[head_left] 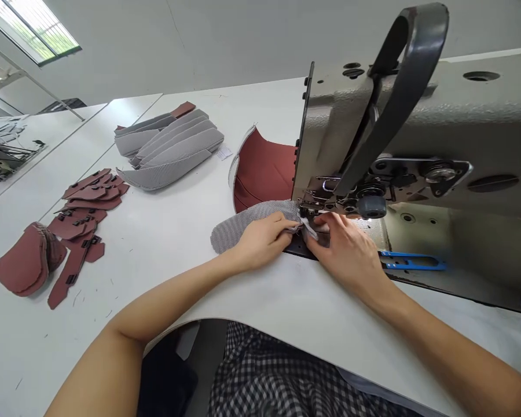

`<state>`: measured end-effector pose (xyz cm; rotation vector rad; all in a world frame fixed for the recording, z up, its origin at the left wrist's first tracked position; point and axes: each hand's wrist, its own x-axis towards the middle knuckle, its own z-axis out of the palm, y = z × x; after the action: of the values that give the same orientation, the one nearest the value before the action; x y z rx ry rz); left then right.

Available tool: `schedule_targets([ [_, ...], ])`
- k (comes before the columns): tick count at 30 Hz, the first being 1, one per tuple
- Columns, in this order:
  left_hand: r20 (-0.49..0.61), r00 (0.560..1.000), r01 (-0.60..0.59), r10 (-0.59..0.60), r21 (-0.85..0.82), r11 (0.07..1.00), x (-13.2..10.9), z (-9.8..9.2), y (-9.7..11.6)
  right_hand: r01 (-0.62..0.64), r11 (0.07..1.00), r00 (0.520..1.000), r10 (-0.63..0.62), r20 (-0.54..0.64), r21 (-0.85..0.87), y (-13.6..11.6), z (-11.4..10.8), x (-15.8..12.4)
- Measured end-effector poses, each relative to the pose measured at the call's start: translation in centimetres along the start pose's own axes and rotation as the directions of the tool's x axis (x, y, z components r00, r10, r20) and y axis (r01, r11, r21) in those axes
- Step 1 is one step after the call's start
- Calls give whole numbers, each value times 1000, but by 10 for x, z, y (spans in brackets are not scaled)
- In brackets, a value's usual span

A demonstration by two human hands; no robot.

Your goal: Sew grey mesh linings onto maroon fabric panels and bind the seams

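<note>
A grey striped fabric piece (234, 229) runs under the needle area of the sewing machine (325, 139). My left hand (267, 237) grips its edge just left of the presser foot, thumb and fingers pinched together. On the other side of the foot, my right hand (345, 246) has thumb and fingers closed on the fabric's whitish edge (309, 229). Behind the grey fabric stands a curved dark red panel (264, 168), partly hidden by the machine head. The needle tip itself is hard to make out.
Stacked grey fabric pieces (173, 145) lie at the back left. Dark red pieces with black clips (91, 202) and a stack of rounded red pieces (24, 260) lie at the far left. Blue thread snips (412, 262) rest on the machine bed, right of my right hand.
</note>
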<state>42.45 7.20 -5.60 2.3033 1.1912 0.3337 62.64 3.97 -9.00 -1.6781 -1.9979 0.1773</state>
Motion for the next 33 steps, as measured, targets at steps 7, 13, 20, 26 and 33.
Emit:
schedule_targets([
  [7, 23, 997, 74, -71, -166, 983, 5, -6, 6, -26, 973, 1000, 28, -9, 231, 6, 7, -4],
  [13, 118, 989, -111, 86, 224, 968, 0, -1, 14, -40, 940, 999, 27, 44, 338, 9, 0, -5],
  [20, 260, 928, -370, 268, 549, 749, 0, 5, 15, -54, 928, 999, 47, 28, 369, 4, -3, -7],
  [26, 119, 930, -352, 347, 554, 754, -14, 15, 9, 51, 937, 999, -49, -15, 347, 0, -3, -9],
  [33, 18, 839, -511, 544, 373, 775, -20, 15, -19, 341, 881, 927, -372, 36, 327, 4, -12, -9],
])
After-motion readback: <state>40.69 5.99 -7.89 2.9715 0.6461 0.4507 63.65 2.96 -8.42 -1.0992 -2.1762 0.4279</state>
